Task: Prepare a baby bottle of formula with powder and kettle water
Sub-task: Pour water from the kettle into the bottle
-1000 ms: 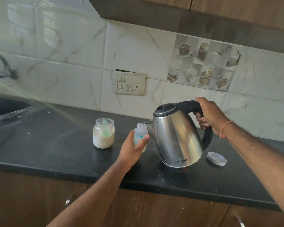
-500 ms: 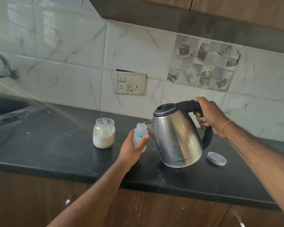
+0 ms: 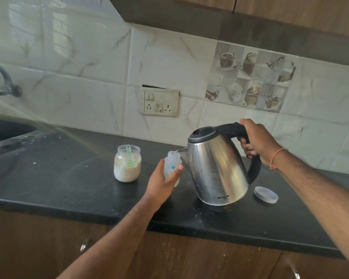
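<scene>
head view, looking forward and down, close over countertop

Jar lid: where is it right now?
Head view: the jar lid lies flat on the black counter, right of the kettle base, below the right hand.

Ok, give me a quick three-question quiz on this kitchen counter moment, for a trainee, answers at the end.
1. True or false: the kettle stands flat on the black countertop.
2. Which hand steadies the baby bottle? A) left hand B) right hand C) neither
3. What sticks up out of the open powder jar?

Key
1. False. It is tilted, spout at the bottle's mouth.
2. A. The right hand grips the kettle handle.
3. A green scoop. The round lid lying right of the kettle may belong to the jar.
</scene>
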Available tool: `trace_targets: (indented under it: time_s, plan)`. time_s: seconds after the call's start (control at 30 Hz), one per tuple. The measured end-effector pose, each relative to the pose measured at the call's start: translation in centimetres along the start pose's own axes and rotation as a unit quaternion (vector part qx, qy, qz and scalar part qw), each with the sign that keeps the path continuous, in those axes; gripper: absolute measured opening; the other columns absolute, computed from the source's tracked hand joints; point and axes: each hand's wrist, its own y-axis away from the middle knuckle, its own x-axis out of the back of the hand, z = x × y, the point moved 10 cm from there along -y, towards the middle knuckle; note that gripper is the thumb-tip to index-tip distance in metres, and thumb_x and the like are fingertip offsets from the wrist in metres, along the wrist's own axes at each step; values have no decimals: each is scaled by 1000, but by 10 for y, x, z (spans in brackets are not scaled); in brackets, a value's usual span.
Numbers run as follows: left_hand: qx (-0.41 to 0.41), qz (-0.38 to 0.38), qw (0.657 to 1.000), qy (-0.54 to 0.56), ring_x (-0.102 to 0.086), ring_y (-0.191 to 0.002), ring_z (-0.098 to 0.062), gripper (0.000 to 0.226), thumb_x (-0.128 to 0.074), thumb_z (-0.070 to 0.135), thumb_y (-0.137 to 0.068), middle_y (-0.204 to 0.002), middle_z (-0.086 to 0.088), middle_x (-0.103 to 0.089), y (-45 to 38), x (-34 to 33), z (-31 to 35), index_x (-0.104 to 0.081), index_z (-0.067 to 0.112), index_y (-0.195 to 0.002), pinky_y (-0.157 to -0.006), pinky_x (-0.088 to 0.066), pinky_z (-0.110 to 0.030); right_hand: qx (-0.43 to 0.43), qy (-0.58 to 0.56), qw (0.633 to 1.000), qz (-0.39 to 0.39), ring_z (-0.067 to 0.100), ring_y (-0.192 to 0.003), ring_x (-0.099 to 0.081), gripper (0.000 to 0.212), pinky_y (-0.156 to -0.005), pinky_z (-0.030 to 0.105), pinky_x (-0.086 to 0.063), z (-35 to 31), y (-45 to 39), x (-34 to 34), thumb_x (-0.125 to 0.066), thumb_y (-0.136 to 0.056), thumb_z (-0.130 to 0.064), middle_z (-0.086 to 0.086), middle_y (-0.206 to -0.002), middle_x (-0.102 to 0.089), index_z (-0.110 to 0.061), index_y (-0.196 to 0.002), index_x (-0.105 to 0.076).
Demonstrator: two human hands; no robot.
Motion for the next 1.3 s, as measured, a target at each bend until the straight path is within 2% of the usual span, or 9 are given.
trace_targets:
  time_s: [0.13, 0.27, 0.47, 0.6, 0.83, 0.97, 1.07, 1.17, 1.3]
  plan:
    - [2, 2, 1000, -1, -58, -127, -16, 82, -61, 69, -90, -144, 8, -56, 0, -1, -1, -38, 29, -159, -105, -55, -35, -6, -1, 1000, -2, 18, -39, -22, 58, -52, 31, -24, 1, -1, 0, -42, -99, -54, 3, -47, -28, -15, -56, -44]
    - [10, 3, 1000, -5, -57, -130, -17, 88, -59, 72, -86, -146, 9, -54, 0, -1, -2, -35, 30, -160, -108, -54, -37, -8, -1, 1000, -3, 18, -39, -22, 59, -52, 31, -25, 2, -1, 0, -41, -100, -54, 3, -47, -28, -15, -56, -44]
    - [5, 4, 1000, -2, -59, -121, -12, 73, -62, 64, -95, -141, 10, -57, 0, 0, -2, -39, 32, -156, -88, -51, -22, -6, 2, 1000, -1, 18, -39, -22, 58, -52, 30, -25, 0, 0, 0, -41, -99, -53, 4, -48, -28, -14, -57, -43]
    - [7, 5, 1000, 3, -60, -118, -11, 74, -63, 64, -94, -137, 12, -57, 1, 0, -1, -39, 32, -156, -85, -50, -20, -5, 3, 1000, 0, 18, -39, -23, 58, -51, 30, -26, 0, 0, 0, -41, -99, -53, 4, -47, -28, -14, -56, -43]
    - [16, -7, 1000, 2, -58, -126, -15, 86, -61, 72, -86, -144, 10, -56, 0, -2, -4, -37, 32, -158, -105, -54, -34, -4, 3, 1000, 3, 18, -39, -22, 57, -51, 30, -26, 0, 1, 0, -40, -100, -51, 4, -47, -28, -13, -58, -43]
    - [13, -9, 1000, 0, -58, -125, -15, 80, -62, 67, -92, -141, 11, -55, 0, -2, -3, -37, 31, -158, -103, -53, -32, -7, -2, 1000, 5, 18, -40, -22, 57, -52, 30, -26, 1, 0, 1, -41, -99, -51, 4, -47, -28, -15, -55, -44]
    - [17, -20, 1000, -3, -59, -120, -13, 87, -59, 73, -84, -138, 13, -54, 2, -4, -2, -36, 32, -158, -100, -53, -31, -9, -4, 1000, 7, 18, -39, -22, 57, -52, 31, -26, 3, 0, 2, -41, -100, -51, 4, -48, -28, -13, -57, -43]
    - [20, -33, 999, -6, -61, -113, -12, 85, -59, 74, -83, -132, 14, -56, 3, -7, -1, -38, 34, -155, -101, -59, -38, -12, -12, 1000, 6, 18, -38, -22, 57, -52, 31, -24, 5, 1, 3, -41, -100, -51, 4, -47, -27, -13, -58, -43]
    - [24, -42, 999, -11, -62, -116, -17, 89, -58, 78, -78, -135, 8, -59, 3, -7, -2, -40, 33, -153, -103, -60, -46, -16, -17, 1000, 7, 18, -36, -22, 58, -53, 32, -24, 6, 3, 4, -41, -101, -50, 3, -46, -28, -13, -57, -43]
